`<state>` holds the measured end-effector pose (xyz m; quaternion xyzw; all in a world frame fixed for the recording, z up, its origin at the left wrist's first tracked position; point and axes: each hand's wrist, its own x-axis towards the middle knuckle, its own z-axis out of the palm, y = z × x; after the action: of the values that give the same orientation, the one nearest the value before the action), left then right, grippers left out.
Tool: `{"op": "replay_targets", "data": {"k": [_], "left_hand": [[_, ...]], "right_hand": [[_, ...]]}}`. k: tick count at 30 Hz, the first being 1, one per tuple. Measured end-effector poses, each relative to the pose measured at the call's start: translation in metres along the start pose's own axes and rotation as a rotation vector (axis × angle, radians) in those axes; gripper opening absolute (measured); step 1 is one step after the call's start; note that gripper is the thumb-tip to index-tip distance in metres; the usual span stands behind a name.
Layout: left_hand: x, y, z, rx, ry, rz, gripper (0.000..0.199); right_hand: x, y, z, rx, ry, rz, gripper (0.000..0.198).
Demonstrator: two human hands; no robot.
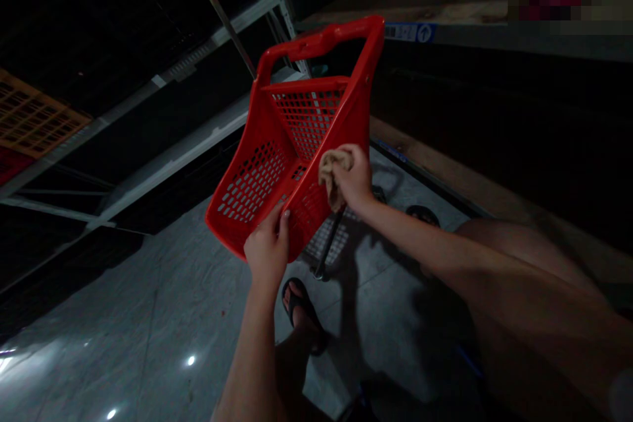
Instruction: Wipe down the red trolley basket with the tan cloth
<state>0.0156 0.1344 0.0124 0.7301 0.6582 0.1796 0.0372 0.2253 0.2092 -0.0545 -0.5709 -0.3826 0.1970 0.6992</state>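
A red plastic shopping cart (341, 128) with perforated basket walls stands in front of me, its handle on the far side. My left hand (267, 247) is closed over the near rim of the basket, the thumb on the outside and the other fingers mostly hidden within. In my right hand (356, 178) is a bunched brown cloth (333, 171), pressed against the outside of the right basket wall. Below the basket, part of the cart's dark metal frame and a wheel (320, 271) show. The basket's inside holds nothing that I can see.
Metal shelving (148, 168) runs along the left, with an orange crate (37, 115) on it. Dark shelves with a blue-and-white label (410, 33) flank the right. My sandalled foot (299, 306) rests on the grey tiled floor (182, 303) close to the cart.
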Motion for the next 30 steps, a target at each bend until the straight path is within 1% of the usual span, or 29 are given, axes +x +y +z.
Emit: {"op": "replay_targets", "data": {"k": [1,2,3,4,5,7,9,10,11,12,13,14,16,18,19,20,21,22,23,24,26,28,30], "left_hand": [[-0.002,0.001,0.0,-0.009,-0.002,0.004,0.039],[-0.003,0.002,0.0,-0.021,-0.001,0.004,0.04],[-0.004,0.003,0.001,-0.04,0.003,-0.003,0.041],[-0.005,0.004,0.001,-0.064,0.006,-0.017,0.041],[-0.005,0.005,0.002,-0.095,0.006,-0.038,0.041],[-0.003,0.005,0.002,-0.182,-0.018,-0.088,0.04],[0.002,0.004,0.002,-0.305,-0.06,-0.144,0.038],[0.004,0.003,0.001,-0.381,-0.089,-0.167,0.037],[0.006,0.001,0.0,-0.467,-0.118,-0.184,0.037],[0.007,-0.002,-0.002,-0.56,-0.149,-0.193,0.037],[0.007,-0.005,-0.005,-0.654,-0.177,-0.199,0.038],[0.007,-0.008,-0.008,-0.739,-0.197,-0.206,0.04],[0.005,-0.016,-0.015,-0.841,-0.209,-0.229,0.045],[0.002,-0.024,-0.02,-0.836,-0.198,-0.255,0.047],[0.001,-0.026,-0.021,-0.809,-0.192,-0.256,0.048],[0.001,-0.028,-0.021,-0.778,-0.19,-0.246,0.048],[0.002,-0.03,-0.021,-0.752,-0.193,-0.229,0.048],[0.003,-0.03,-0.019,-0.733,-0.199,-0.212,0.048],[0.005,-0.03,-0.017,-0.727,-0.208,-0.199,0.047],[0.007,-0.03,-0.015,-0.733,-0.221,-0.193,0.046],[0.011,-0.031,-0.011,-0.769,-0.248,-0.192,0.046],[0.013,-0.032,-0.009,-0.796,-0.242,-0.18,0.045],[0.013,-0.034,-0.009,-0.797,-0.222,-0.139,0.041]], "right_hand": [[0.018,0.004,-0.003,-0.024,0.123,0.023,0.027],[0.029,0.006,-0.005,-0.048,0.202,0.044,0.028],[0.031,0.006,-0.005,-0.07,0.233,0.058,0.029],[0.023,0.005,-0.004,-0.087,0.215,0.065,0.03],[0.005,0.003,-0.002,-0.093,0.15,0.064,0.031],[-0.053,-0.004,0.005,-0.079,-0.065,0.035,0.033],[-0.118,-0.012,0.013,-0.019,-0.38,-0.008,0.037],[-0.145,-0.016,0.016,0.013,-0.527,-0.012,0.04],[-0.164,-0.02,0.018,0.018,-0.587,0.026,0.04],[-0.173,-0.024,0.019,0.022,-0.603,0.059,0.04],[-0.172,-0.029,0.018,0.02,-0.58,0.081,0.039],[-0.163,-0.034,0.017,0.016,-0.526,0.081,0.037],[-0.123,-0.043,0.013,0.017,-0.392,0.003,0.032],[-0.077,-0.05,0.009,0.02,-0.235,-0.101,0.03],[-0.058,-0.051,0.008,0.018,-0.156,-0.118,0.029],[-0.046,-0.05,0.008,0.016,-0.092,-0.118,0.029],[-0.042,-0.047,0.008,0.015,-0.052,-0.103,0.028],[-0.046,-0.041,0.009,0.015,-0.043,-0.077,0.029],[-0.058,-0.034,0.011,0.019,-0.069,-0.048,0.029],[-0.077,-0.026,0.013,0.027,-0.121,-0.013,0.03],[-0.127,-0.008,0.02,0.055,-0.278,0.083,0.032],[-0.175,0.004,0.028,0.091,-0.389,0.259,0.029],[-0.204,0.006,0.036,0.137,-0.445,0.432,0.022]]}}
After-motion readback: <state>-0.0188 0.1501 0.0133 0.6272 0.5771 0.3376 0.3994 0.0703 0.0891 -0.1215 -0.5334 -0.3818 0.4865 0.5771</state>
